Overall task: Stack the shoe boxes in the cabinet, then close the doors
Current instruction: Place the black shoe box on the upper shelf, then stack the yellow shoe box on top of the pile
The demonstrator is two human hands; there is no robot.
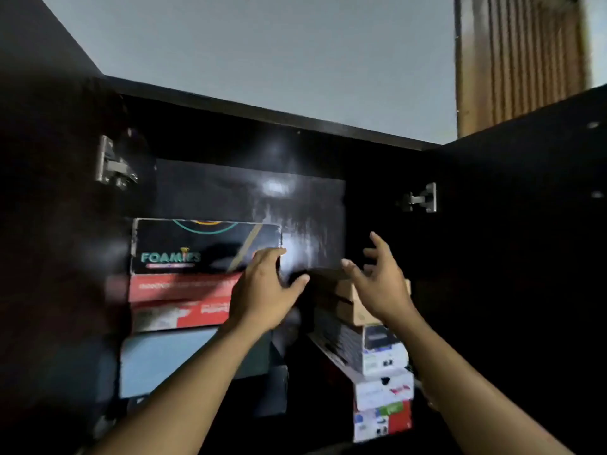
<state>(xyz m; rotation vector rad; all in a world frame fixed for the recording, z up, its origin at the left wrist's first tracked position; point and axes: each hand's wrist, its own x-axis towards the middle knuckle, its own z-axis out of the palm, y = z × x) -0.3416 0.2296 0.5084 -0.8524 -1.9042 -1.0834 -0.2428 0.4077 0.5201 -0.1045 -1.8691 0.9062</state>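
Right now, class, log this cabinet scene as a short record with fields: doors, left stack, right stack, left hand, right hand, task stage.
doors: both cabinet doors open
left stack: black Foamies box on top, red and white box beneath, pale blue box lower
right stack: brown cardboard box on top, printed boxes beneath
left hand: open, fingers at the Foamies box's right end
right hand: open, fingers spread, holding nothing, above the brown box
task stage: boxes stacked inside; doors not yet closed
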